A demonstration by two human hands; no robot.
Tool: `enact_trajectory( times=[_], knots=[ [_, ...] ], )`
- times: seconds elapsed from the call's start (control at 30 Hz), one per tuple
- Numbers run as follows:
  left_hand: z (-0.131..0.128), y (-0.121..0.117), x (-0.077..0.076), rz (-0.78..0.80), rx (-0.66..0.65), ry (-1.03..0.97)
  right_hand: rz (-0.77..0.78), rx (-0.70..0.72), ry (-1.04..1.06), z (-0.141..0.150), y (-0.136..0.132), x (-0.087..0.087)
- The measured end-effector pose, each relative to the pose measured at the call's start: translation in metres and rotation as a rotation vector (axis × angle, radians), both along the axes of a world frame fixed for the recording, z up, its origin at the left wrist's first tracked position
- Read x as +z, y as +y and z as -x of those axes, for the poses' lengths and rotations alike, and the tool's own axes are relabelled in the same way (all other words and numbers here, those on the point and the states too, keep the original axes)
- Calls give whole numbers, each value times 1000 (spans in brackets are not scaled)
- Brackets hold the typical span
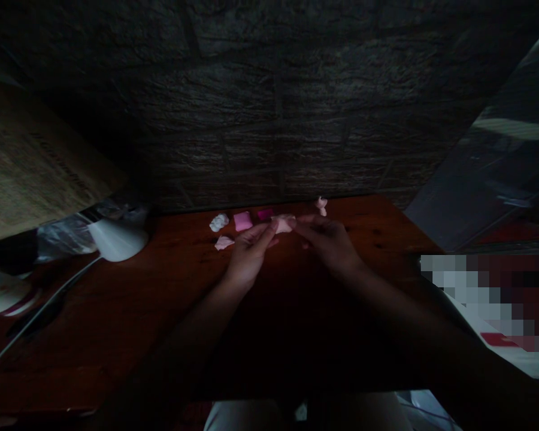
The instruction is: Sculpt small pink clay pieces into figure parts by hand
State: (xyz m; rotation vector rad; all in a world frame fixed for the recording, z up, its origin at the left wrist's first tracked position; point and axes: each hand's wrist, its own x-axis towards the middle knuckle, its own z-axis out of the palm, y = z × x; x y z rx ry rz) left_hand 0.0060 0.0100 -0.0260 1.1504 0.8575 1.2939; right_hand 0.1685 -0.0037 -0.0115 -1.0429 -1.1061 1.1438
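Between my two hands is a pale pink piece of what looks like soft modelling clay [284,224], held a little above the wooden table. My left hand [250,248] pinches its left end between thumb and fingers. At the right end, my right hand [326,236] pinches it the same way. Beyond my left hand lie a white crumpled lump [219,222], a pink square block [242,221] and a magenta piece [265,214]. A small pale pink scrap [224,242] sits left of that hand. Past my right hand stands a pale pink shaped piece [321,206].
The wooden table [161,299] meets a dark brick-patterned wall [273,108]. At left are a white cone-shaped base [119,238] with a cable [40,317], a white cup [4,292] and a brown bag [31,161]. A pixelated area covers part of the right side.
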Motion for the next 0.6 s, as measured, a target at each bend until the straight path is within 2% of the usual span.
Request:
enact_trajectory(
  times=[0.17, 0.43, 0.6],
  knots=[
    [1, 2, -2, 14, -6, 34, -29, 17, -70, -3, 1, 1],
    [4, 4, 0, 98, -19, -43, -92, 88, -131, 2, -3, 1],
    [3, 3, -1, 39, -26, -12, -71, 112, -111, 0, -3, 1]
  ],
)
